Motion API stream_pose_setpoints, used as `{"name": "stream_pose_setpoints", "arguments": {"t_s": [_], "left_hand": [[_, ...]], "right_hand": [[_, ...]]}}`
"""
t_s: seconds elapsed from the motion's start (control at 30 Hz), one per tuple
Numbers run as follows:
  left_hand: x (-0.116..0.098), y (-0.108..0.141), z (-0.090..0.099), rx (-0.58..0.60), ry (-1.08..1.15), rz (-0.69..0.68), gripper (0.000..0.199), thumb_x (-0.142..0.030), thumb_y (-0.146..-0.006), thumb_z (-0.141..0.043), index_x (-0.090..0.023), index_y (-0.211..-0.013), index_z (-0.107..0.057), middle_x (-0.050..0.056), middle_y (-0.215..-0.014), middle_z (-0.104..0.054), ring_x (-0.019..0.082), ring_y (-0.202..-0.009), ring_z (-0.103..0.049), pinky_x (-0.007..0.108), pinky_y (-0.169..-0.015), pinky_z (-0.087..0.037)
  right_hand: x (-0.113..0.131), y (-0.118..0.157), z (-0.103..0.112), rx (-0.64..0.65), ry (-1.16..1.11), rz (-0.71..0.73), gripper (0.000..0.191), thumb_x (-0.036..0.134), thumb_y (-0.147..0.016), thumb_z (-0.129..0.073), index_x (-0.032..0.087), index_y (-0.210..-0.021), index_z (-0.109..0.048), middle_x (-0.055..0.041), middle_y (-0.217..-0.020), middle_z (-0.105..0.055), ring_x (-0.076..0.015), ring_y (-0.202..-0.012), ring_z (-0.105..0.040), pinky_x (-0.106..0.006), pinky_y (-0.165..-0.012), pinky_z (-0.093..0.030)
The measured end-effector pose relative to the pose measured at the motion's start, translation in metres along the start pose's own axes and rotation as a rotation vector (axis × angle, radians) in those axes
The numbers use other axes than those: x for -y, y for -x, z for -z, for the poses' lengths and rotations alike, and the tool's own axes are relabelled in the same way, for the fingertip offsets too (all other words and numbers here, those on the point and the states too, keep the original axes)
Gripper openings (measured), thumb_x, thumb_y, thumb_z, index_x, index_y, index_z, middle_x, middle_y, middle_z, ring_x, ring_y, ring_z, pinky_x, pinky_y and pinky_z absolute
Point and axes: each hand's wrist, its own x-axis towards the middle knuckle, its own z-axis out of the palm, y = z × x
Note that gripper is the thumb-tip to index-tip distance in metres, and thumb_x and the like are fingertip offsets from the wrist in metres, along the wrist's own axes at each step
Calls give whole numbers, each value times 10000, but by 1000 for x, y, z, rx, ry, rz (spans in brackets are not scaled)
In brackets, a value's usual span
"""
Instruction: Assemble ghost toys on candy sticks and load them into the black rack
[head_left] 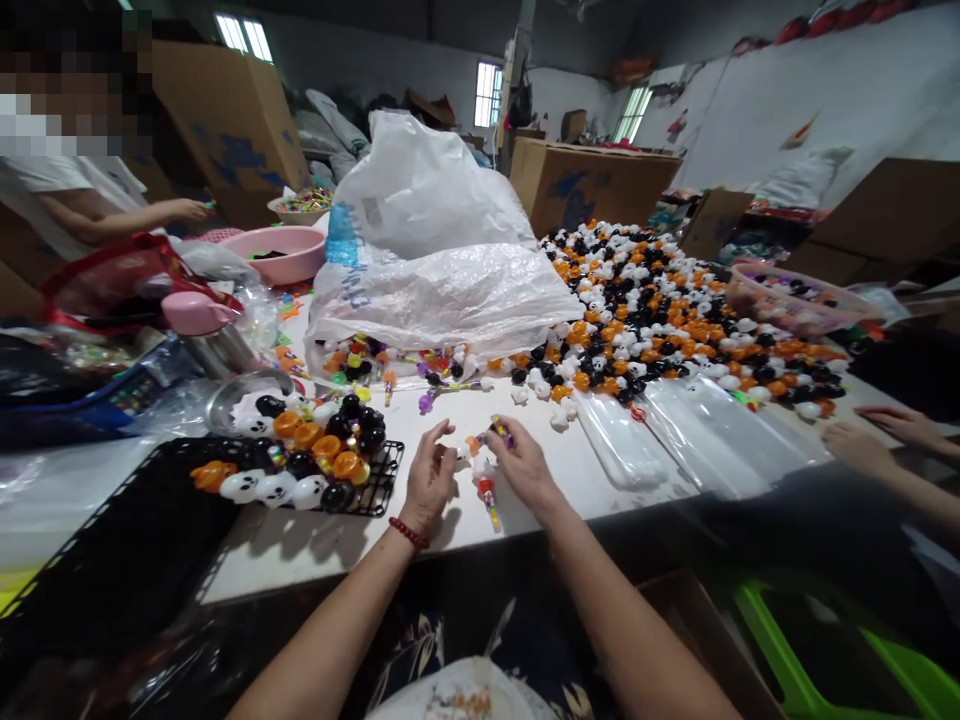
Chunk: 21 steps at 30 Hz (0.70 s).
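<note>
A person's two bare hands come close together over a white tabletop [566,460], small novelties lying between them. The left hand [430,482], a red bead bracelet [409,533] at its wrist, has fingers parted and gently curved; the right hand [527,468] pinches a small purple-and-yellow piece [501,430] in its fingers. On the surface between the hands lies a small white figure [484,462], with a red-topped tube [489,500] just on its near side.

To the left, orange, black and white figures [307,440] are laid out in rows on a black lattice [390,478], near a pink-lidded flask [196,313]. A large white plastic sack [442,220] slumps across the far side, loose coloured pieces along its near edge. Right of it spreads a broad heap of novelties [645,310], with clear plastic bags [712,440] lying flat on its near side. Another person's hands [862,450] appear at the right edge; a person in a white shirt [75,180] stands far left, near a pink basin [289,267].
</note>
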Motion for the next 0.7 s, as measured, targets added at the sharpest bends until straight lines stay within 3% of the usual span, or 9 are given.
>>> {"name": "stream_pose_setpoints", "arguments": {"t_s": [0.1,0.17,0.3,0.4,0.53,0.7], "left_hand": [[-8,12,-9,154,41,-79,489,-495,-805,-672,-225,-1211,-629,112,-1263,-617,215,-1065,-606,327,-897,-508],[-12,19,-13,124,96,-13,448,-518,-794,-687,-214,-1122,-664,106,-1202,-653,226,-1111,-598,329,-933,-494],[-18,28,-14,-34,357,293,460,-612,-804,-636,-174,-944,-636,61,-900,-700,137,-737,-644,254,-681,-529],[-22,33,-13,-134,450,438,508,-655,-776,-643,-155,-848,-582,42,-733,-679,115,-611,-629,224,-594,-513],[-26,41,-17,-166,441,488,562,-719,-754,-613,-169,-817,-517,-1,-587,-610,107,-484,-574,205,-464,-447],[-31,47,-26,-196,444,470,592,-761,-723,-604,-194,-834,-478,-43,-588,-566,83,-451,-516,191,-424,-396]], "right_hand": [[23,30,-18,90,-143,22,325,442,-949,-445,221,-1060,-655,-60,-1047,-653,-191,-996,-596,-317,-908,-466],[30,40,-19,79,-194,-35,371,472,-965,-399,223,-994,-673,-66,-1060,-641,-193,-995,-593,-322,-899,-473],[30,48,-2,-48,-280,-206,444,578,-943,-414,231,-944,-691,-56,-971,-648,-195,-893,-615,-333,-817,-503],[29,56,7,-25,-464,-252,403,604,-855,-575,220,-918,-678,-21,-801,-651,-169,-724,-612,-304,-674,-514],[34,69,4,33,-698,-258,382,511,-727,-761,224,-966,-678,-26,-895,-710,-168,-755,-655,-334,-731,-562],[36,76,3,54,-738,-298,359,468,-701,-795,219,-936,-689,-39,-910,-741,-179,-785,-689,-362,-789,-573]]}}
